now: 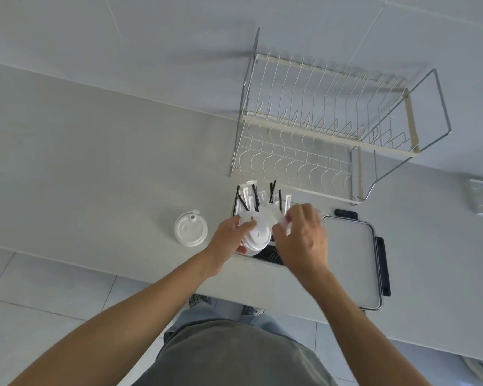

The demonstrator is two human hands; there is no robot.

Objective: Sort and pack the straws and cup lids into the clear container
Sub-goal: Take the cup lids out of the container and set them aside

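Head cam, looking straight down: both hands are over the clear container [272, 259] at the counter's [95, 162] near edge. Left hand [229, 235] grips a stack of white cup lids [255, 236]; right hand [304, 235] pinches a lid at the stack's top. Black and white straws [258, 197] stand just behind. One spare lid [190, 228] sits left, the container's lid [349, 260] right, dish rack [326, 129] farthest back.

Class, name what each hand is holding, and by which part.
Left hand grips the stack of white cup lids by its left edge. Right hand pinches something white; which part cannot be told.
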